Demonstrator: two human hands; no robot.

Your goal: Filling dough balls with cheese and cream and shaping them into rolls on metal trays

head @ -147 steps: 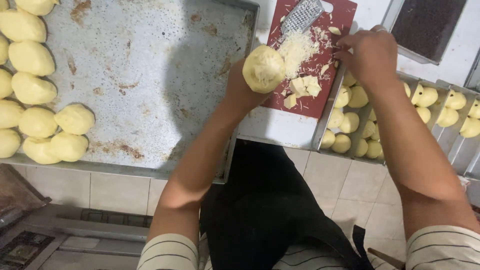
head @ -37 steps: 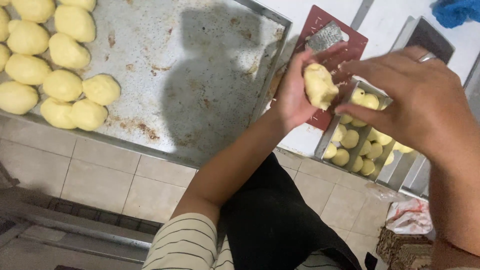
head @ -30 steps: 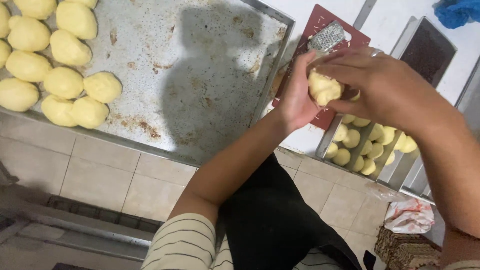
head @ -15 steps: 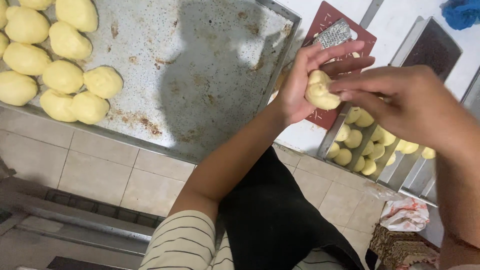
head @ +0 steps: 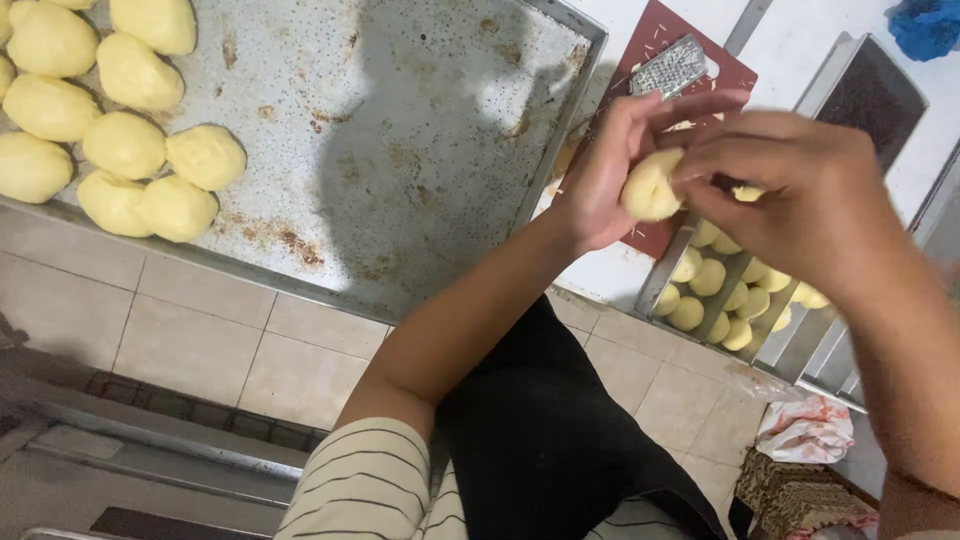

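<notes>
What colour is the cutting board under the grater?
Dark red cutting board, seen in the head view.

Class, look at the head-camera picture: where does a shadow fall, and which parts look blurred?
Head view: a broad dark shadow lies across the metal baking tray; the right hand is smeared by motion blur; the left hand and dough ball are slightly soft; the shaped dough pieces are sharp.

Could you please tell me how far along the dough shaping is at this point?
Done: about ten shaped pieces sit at the left end of the baking tray. In hand: the left hand cups one dough ball while the right hand pinches it. Left: most of the tray is bare, and small balls wait in the metal container below the hands.
</notes>
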